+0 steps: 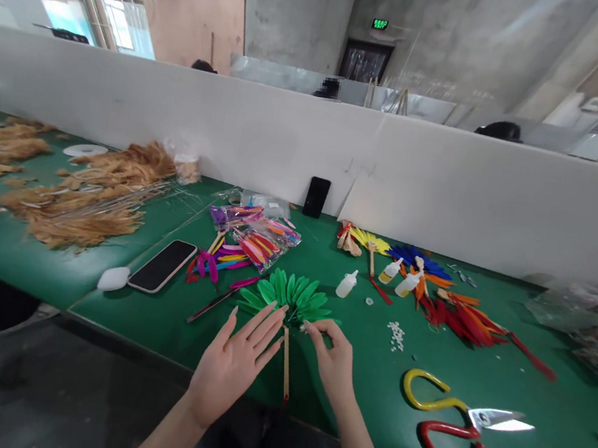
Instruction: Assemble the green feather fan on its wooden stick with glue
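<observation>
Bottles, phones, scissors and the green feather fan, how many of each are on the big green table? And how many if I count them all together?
Small bottles: 3
Phones: 2
Pairs of scissors: 1
Green feather fan: 1
Total: 7

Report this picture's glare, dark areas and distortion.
Head view: window at upper left washed out; head view: lower left in deep shadow; head view: plastic bag near the right edge looks soft and stretched; head view: green feathers reasonably clear.
</observation>
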`<state>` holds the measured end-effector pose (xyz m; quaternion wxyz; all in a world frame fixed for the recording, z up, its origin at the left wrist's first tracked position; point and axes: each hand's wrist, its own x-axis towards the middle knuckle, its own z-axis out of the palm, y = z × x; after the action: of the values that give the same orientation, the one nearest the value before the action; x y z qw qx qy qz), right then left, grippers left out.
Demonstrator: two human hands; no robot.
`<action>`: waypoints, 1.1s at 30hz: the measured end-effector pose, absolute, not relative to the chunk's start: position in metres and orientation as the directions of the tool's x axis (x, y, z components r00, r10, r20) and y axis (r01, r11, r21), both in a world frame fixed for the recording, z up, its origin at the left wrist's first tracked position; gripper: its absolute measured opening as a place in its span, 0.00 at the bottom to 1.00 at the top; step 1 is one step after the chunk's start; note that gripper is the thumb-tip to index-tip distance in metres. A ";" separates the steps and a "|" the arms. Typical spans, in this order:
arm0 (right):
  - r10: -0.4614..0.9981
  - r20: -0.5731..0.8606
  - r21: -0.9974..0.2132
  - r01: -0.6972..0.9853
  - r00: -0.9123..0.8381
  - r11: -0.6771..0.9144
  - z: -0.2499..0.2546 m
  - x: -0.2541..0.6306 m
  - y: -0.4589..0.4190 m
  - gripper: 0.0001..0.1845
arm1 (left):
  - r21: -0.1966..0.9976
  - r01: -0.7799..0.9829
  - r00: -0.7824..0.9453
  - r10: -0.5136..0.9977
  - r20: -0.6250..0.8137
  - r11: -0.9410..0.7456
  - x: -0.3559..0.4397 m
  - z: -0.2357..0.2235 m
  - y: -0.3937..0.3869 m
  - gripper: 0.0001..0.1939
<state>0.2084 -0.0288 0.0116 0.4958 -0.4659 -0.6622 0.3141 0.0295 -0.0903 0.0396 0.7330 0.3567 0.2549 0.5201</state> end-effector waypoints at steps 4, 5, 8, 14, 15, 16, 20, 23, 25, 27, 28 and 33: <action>0.947 0.305 -0.914 0.249 -0.101 0.320 0.033 0.197 -0.035 0.18 | 0.708 -0.670 0.325 0.946 0.012 0.221 0.028 0.036 -0.093 0.36; 0.952 0.292 -0.922 0.238 -0.096 0.307 0.034 0.195 -0.035 0.18 | 0.696 -0.682 0.328 0.945 0.016 0.225 0.028 0.035 -0.093 0.36; 0.965 0.251 -0.951 0.170 -0.071 0.260 0.034 0.191 -0.034 0.15 | 0.677 -0.700 0.333 0.943 0.026 0.228 0.029 0.035 -0.093 0.36; 0.957 0.250 -0.947 0.170 -0.145 0.273 0.033 0.195 -0.029 0.17 | 0.830 -0.545 0.187 0.982 -0.019 0.120 0.014 0.037 -0.084 0.30; 0.953 0.253 -0.936 0.207 -0.168 0.285 0.031 0.198 -0.029 0.18 | 0.882 -0.464 0.131 0.991 -0.021 0.080 0.008 0.038 -0.079 0.30; 0.950 0.250 -0.924 0.247 -0.188 0.292 0.029 0.200 -0.029 0.19 | 0.932 -0.362 0.070 0.998 -0.008 0.033 0.001 0.040 -0.072 0.30; 0.949 0.229 -0.877 0.377 -0.218 0.298 0.016 0.209 -0.032 0.17 | 0.973 0.219 -0.078 0.993 0.085 -0.066 -0.023 0.047 -0.023 0.24; 0.945 0.249 -0.852 0.415 -0.211 0.318 0.007 0.212 -0.038 0.13 | 0.821 0.562 -0.009 0.991 0.131 -0.103 -0.026 0.043 0.026 0.23; 0.940 0.256 -0.842 0.425 -0.227 0.332 0.003 0.212 -0.041 0.14 | 0.742 0.652 0.086 0.988 0.130 -0.155 -0.024 0.035 0.053 0.25; 0.940 0.247 -0.838 0.434 -0.237 0.330 -0.001 0.210 -0.044 0.16 | 0.724 0.670 0.132 0.986 0.103 -0.166 -0.020 0.027 0.071 0.25; 0.943 0.239 -0.839 0.439 -0.231 0.320 -0.003 0.209 -0.046 0.16 | 0.724 0.671 0.141 0.986 0.090 -0.161 -0.018 0.023 0.076 0.25; 0.949 0.181 -0.853 0.439 -0.256 0.281 -0.013 0.198 -0.053 0.11 | 0.736 0.668 0.118 0.992 0.044 -0.112 -0.017 0.013 0.083 0.23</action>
<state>0.1976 -0.0532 -0.0130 0.3661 -0.4877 -0.7117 0.3487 -0.0173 0.0831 0.0126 0.2872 0.6903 0.6012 0.2821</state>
